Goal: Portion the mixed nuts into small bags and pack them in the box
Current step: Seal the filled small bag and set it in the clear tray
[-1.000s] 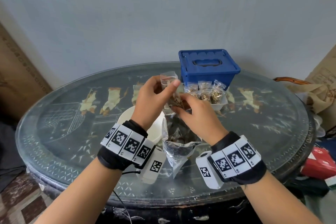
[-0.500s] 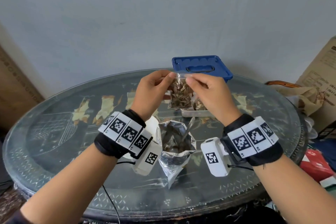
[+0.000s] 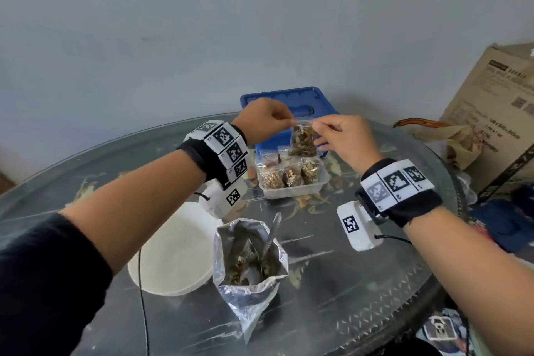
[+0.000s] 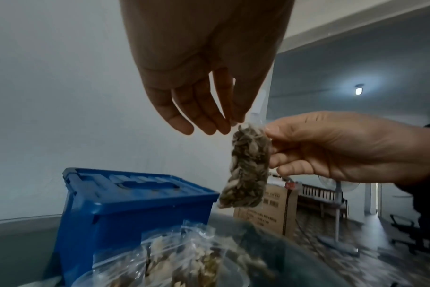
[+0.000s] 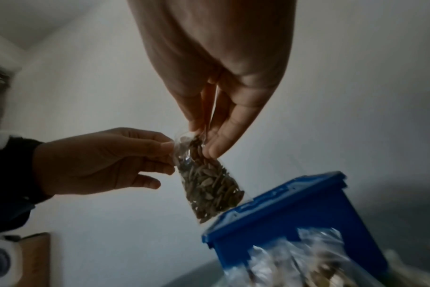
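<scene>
Both hands hold one small bag (image 3: 303, 140) of nuts up in the air over the far middle of the surface (image 3: 361, 283). The left hand (image 3: 264, 118) pinches the bag's top left corner between thumb and fingertips; the right hand (image 3: 344, 134) pinches the top right edge, its other fingers curled loosely beside the bag. The bag hangs full and upright, just above the clear tray (image 3: 291, 191) that already carries several filled bags.

The step in hand looks like sealing: the two grips sit at the mouth strip, placed to press it closed along its length. Whether the strip is already shut cannot be told.

The next move likely calls for running the pinch across the top, then setting the bag among the others in the tray. The blue box (image 3: 289, 98) stands just behind the tray with its lid on, so it would need opening before packing. The foil pouch (image 3: 248, 263) of nuts, with a spoon (image 3: 271, 235) in it, stands near, beside a white lid (image 3: 173, 254).
</scene>
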